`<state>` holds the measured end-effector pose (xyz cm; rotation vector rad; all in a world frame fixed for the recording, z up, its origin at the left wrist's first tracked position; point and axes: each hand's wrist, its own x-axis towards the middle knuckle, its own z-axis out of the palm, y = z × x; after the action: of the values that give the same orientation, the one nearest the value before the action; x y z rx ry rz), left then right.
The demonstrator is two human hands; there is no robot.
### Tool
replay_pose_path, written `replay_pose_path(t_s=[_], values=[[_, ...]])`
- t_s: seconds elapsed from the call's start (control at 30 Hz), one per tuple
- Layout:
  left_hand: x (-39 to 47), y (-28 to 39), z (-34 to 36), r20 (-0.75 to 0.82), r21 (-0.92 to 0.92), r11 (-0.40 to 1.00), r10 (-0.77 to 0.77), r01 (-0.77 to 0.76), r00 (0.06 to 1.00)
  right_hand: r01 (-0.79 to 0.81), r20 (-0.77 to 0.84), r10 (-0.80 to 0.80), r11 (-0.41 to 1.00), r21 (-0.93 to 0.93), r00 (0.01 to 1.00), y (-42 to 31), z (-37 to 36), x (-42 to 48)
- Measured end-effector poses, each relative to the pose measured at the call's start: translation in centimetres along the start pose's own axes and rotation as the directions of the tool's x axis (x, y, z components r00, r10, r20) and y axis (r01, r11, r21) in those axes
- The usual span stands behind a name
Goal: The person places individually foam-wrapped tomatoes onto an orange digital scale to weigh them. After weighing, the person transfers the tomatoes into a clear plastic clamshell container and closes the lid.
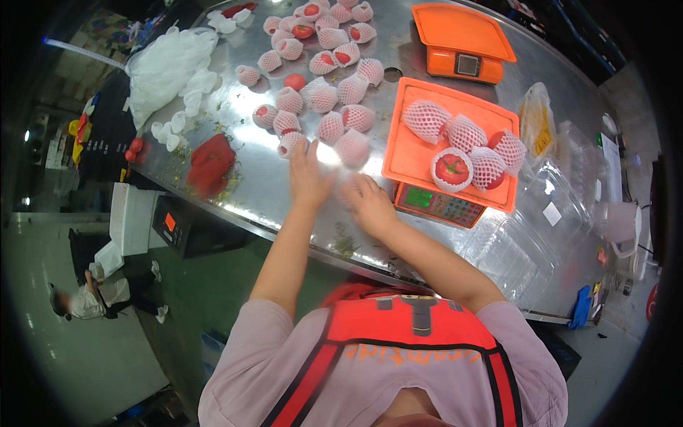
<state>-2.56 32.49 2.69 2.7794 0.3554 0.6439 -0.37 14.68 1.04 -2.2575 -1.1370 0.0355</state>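
Note:
Several tomatoes in white foam net sleeves lie on a stainless steel table. My left hand (310,179) has its fingers stretched beside a netted tomato (291,143), thumb apart; no grip on it shows. My right hand (373,207) curls over a motion-blurred netted tomato (346,191) between the two hands. Just beyond is another netted tomato (352,147), also blurred. To the right, an orange digital scale (392,155) with a lit green display carries several netted tomatoes, one showing its green calyx (452,168).
A second orange scale (461,32) stands at the back. Clear plastic clamshell boxes (512,256) lie at right. A plastic bag of foam nets (168,69), a red cloth (211,165) and plant scraps (344,243) are on the table. A person (106,296) is in the aisle at left.

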Motion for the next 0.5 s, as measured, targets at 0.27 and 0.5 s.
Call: replay_pose_path(t_s=[0.27,0.5], values=[[5.7,4.3,1.9,0.49,-0.035,0.972,0.22,-0.233,0.844,-0.003,-0.041,0.01,0.986,0.165,0.999,-1.1,-2.6,-4.6],[4.3,1.3,2.6,0.304,-0.526,0.815,-0.089,0.245,0.949,-0.051,-0.055,0.068,0.962,0.269,0.996,-1.1,-5.8,-7.6]])
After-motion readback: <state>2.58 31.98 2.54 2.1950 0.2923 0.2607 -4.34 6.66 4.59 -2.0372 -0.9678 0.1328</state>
